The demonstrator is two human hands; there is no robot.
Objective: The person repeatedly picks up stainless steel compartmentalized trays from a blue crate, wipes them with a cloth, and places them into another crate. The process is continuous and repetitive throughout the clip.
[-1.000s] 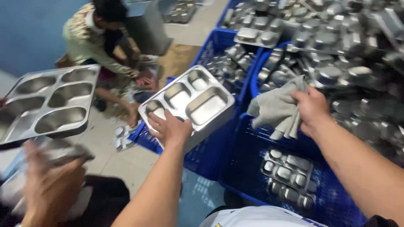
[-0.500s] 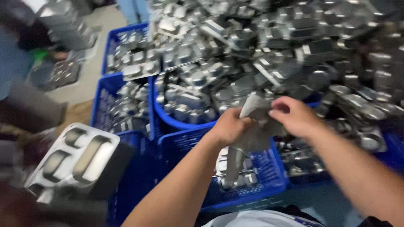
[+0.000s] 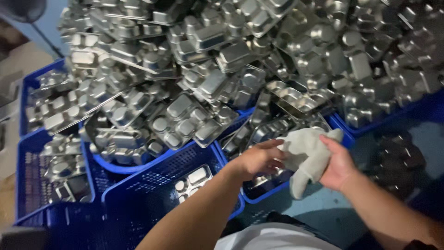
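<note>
Heaped steel trays [image 3: 194, 115] and blue crates [image 3: 152, 185] ahead; open air nearer the body.

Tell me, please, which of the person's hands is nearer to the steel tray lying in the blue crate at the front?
Left. The left hand holds the grey cloth just above and right of the steel tray in the blue crate; the right hand grips the cloth farther right.

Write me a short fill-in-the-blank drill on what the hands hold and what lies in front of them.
1. Both hands, the left hand and the right hand, grip a grey ____.
2. The heaped compartment trays are made of ____.
3. The trays lie in crates coloured ____.

Missing words: cloth; metal; blue
</note>
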